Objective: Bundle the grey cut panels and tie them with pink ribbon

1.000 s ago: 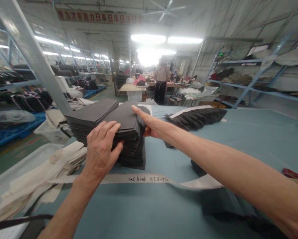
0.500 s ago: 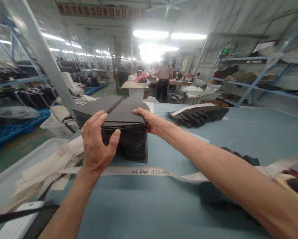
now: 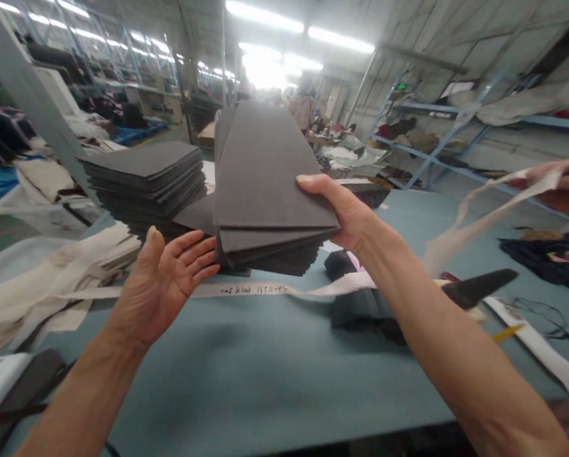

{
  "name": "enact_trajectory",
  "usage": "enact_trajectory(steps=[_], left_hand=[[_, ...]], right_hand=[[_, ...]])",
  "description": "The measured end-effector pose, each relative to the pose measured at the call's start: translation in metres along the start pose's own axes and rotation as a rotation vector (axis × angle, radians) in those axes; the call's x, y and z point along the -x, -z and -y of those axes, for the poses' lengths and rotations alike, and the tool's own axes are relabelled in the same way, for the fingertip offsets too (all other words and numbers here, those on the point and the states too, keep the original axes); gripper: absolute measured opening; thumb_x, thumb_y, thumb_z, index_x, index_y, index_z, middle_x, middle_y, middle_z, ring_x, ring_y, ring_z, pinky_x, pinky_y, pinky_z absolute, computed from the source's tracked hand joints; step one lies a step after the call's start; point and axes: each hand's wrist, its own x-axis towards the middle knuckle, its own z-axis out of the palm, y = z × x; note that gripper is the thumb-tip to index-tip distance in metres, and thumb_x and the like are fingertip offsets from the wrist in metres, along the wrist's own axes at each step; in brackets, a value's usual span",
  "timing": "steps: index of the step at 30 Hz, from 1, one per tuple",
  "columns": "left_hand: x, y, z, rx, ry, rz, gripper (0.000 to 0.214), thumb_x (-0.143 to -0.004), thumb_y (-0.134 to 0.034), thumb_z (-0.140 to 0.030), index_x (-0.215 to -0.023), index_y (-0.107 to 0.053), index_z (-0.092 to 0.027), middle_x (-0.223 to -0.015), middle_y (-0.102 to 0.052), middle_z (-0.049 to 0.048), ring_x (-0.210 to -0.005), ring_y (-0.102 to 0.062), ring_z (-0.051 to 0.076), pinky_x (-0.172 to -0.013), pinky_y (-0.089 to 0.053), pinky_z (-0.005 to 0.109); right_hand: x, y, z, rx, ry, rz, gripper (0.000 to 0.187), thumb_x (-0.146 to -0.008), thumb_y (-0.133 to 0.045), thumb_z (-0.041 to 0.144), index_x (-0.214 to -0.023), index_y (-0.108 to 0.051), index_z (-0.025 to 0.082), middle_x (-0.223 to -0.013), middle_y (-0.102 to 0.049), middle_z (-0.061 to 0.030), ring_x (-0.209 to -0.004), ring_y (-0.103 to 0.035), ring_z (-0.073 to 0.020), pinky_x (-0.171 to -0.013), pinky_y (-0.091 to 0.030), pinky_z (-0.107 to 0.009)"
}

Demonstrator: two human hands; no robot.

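Observation:
My right hand grips a thick stack of dark grey cut panels by its right edge, thumb on top and fingers underneath. The stack is held up above the table, its near end toward me. My left hand is open, palm up and fingers spread, with its fingertips at the stack's lower left corner. Behind it, a second stack of dark panels stands on the table. A white strip with handwriting lies across the blue-green tabletop below the lifted stack.
Another person's hand holds a white strip at the right. Near it lie a dark cloth bundle and a yellow pencil-like stick. Cream fabric pieces are piled at the left. Blue shelving stands behind.
My right hand has lifted one stack off the table, away from the other. My left hand has turned palm up and dropped lower. The view has shifted right, showing another person's hand.

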Motion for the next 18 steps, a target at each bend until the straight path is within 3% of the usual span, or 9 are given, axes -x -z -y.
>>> enact_trajectory(steps=[2,4,6,8,11,13,15,18], left_hand=[[0.017,-0.008,0.007,0.04,0.084,0.1,0.078,-0.09,-0.042,-0.085,-0.126,-0.066,-0.02,-0.135,-0.071,0.0157,-0.122,-0.068,0.034,-0.097,-0.063,0.047],[0.036,-0.016,0.017,0.058,0.095,0.11,0.085,-0.085,-0.047,-0.09,-0.131,-0.066,-0.021,-0.133,-0.072,0.0154,-0.125,-0.066,0.036,-0.099,-0.062,0.05],[0.054,-0.021,0.034,0.074,0.111,0.044,0.084,-0.079,-0.059,-0.088,-0.132,-0.067,-0.024,-0.13,-0.073,0.0139,-0.125,-0.066,0.037,-0.1,-0.062,0.051],[0.067,-0.022,0.057,0.041,0.14,-0.062,0.076,-0.08,-0.068,-0.079,-0.133,-0.065,-0.024,-0.135,-0.071,0.0135,-0.129,-0.063,0.038,-0.104,-0.059,0.052],[0.081,-0.013,0.095,-0.154,0.069,-0.357,0.077,-0.079,-0.077,-0.062,-0.14,-0.055,-0.02,-0.149,-0.059,0.0166,-0.138,-0.057,0.036,-0.117,-0.049,0.052],[0.086,-0.002,0.116,-0.27,-0.019,-0.515,0.083,-0.076,-0.078,-0.059,-0.142,-0.049,-0.017,-0.156,-0.051,0.0204,-0.142,-0.053,0.036,-0.122,-0.042,0.054],[0.09,0.01,0.129,-0.337,-0.068,-0.515,0.082,-0.077,-0.075,-0.062,-0.14,-0.05,-0.017,-0.156,-0.05,0.0213,-0.145,-0.049,0.037,-0.124,-0.037,0.057],[0.094,0.023,0.137,-0.379,-0.111,-0.396,0.078,-0.082,-0.067,-0.073,-0.137,-0.054,-0.02,-0.151,-0.055,0.0189,-0.145,-0.05,0.037,-0.125,-0.036,0.056]], right_hand=[[0.029,0.012,-0.004,0.084,0.041,0.085,0.046,-0.082,-0.081,0.038,-0.123,-0.068,0.02,-0.094,-0.076,-0.0024,-0.09,-0.074,-0.0257,-0.077,-0.063,-0.036],[0.057,0.019,-0.012,0.213,0.107,0.172,0.069,-0.071,-0.088,0.035,-0.134,-0.064,0.025,-0.108,-0.076,-0.0019,-0.097,-0.074,-0.0268,-0.081,-0.062,-0.036],[0.079,0.02,-0.025,0.427,0.126,0.21,0.093,-0.063,-0.093,0.036,-0.148,-0.055,0.029,-0.12,-0.074,-0.0032,-0.104,-0.072,-0.0295,-0.084,-0.061,-0.037],[0.093,0.013,-0.043,0.707,0.076,0.249,0.11,-0.063,-0.092,0.039,-0.16,-0.041,0.027,-0.123,-0.073,-0.0084,-0.107,-0.071,-0.0342,-0.089,-0.059,-0.043],[0.099,-0.003,-0.077,1.086,0.022,0.388,0.117,-0.071,-0.085,0.043,-0.167,-0.024,0.015,-0.131,-0.069,-0.0195,-0.116,-0.067,-0.0407,-0.097,-0.054,-0.05],[0.098,-0.012,-0.1,1.251,0.022,0.485,0.117,-0.073,-0.08,0.041,-0.167,-0.019,0.007,-0.138,-0.063,-0.0254,-0.122,-0.064,-0.0433,-0.102,-0.052,-0.052],[0.098,-0.017,-0.118,1.365,0.025,0.531,0.117,-0.074,-0.078,0.038,-0.166,-0.016,0.002,-0.141,-0.06,-0.0285,-0.123,-0.063,-0.0448,-0.103,-0.051,-0.054],[0.103,-0.017,-0.129,1.445,0.1,0.499,0.116,-0.074,-0.076,0.036,-0.166,-0.015,0.001,-0.14,-0.059,-0.0285,-0.122,-0.063,-0.0446,-0.102,-0.052,-0.055]])
